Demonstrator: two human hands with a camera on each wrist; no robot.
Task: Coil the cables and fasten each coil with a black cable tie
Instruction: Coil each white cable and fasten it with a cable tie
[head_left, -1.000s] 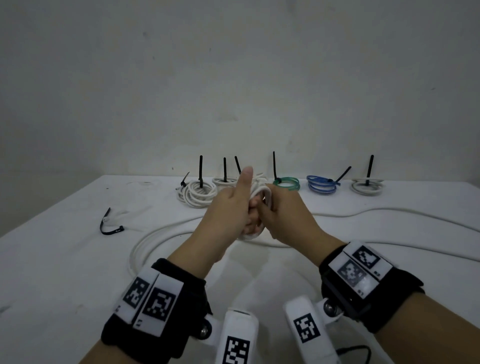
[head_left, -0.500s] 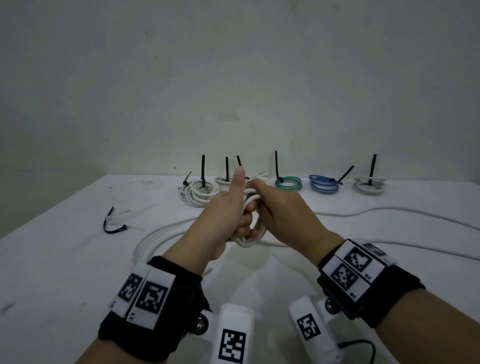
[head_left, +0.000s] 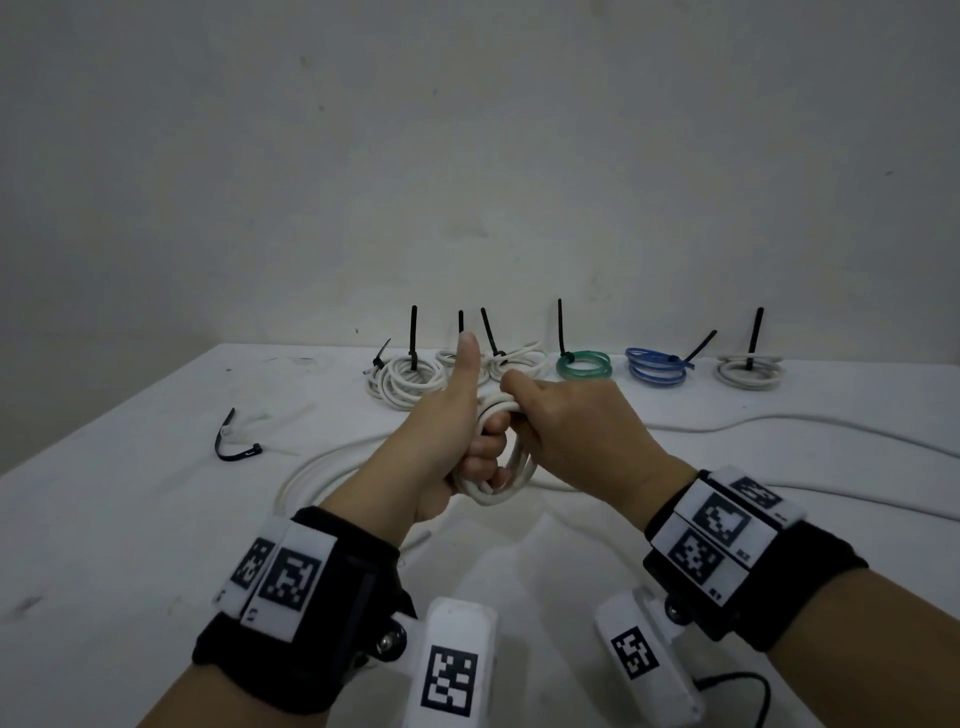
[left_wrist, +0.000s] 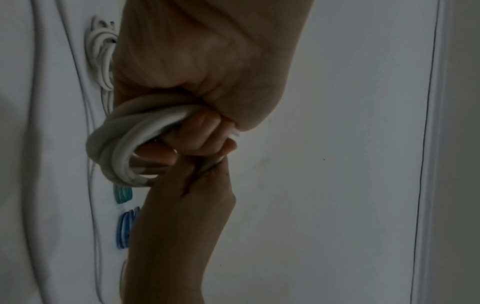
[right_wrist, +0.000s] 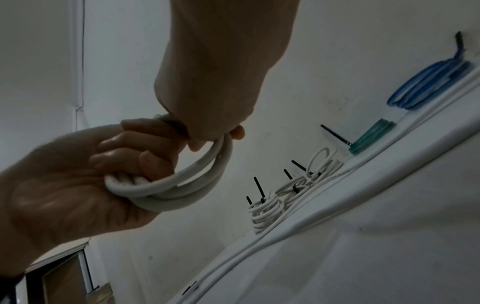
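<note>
A thick white cable coil (head_left: 511, 470) (left_wrist: 122, 148) (right_wrist: 182, 189) hangs in the air above the table, held by both hands. My left hand (head_left: 452, 441) (right_wrist: 78, 181) has its fingers curled through the loops and its thumb sticking straight up. My right hand (head_left: 561, 431) (left_wrist: 187, 205) grips the top of the coil from the right. The rest of the white cable (head_left: 332, 467) trails in a wide loop over the table and runs off to the right. A loose black cable tie (head_left: 234, 441) lies at the left of the table.
Along the back of the white table (head_left: 130, 519) stand several tied coils: white coils (head_left: 405, 379), a green one (head_left: 583, 365), a blue one (head_left: 655, 366) and a grey one (head_left: 748, 371), each with a black tie tail sticking up. A thin black cord (head_left: 737, 686) lies near the front edge.
Both hands have dropped a little and come closer to me with the coil. The right hand has shifted over the top of the loops; the left thumb stays raised.
</note>
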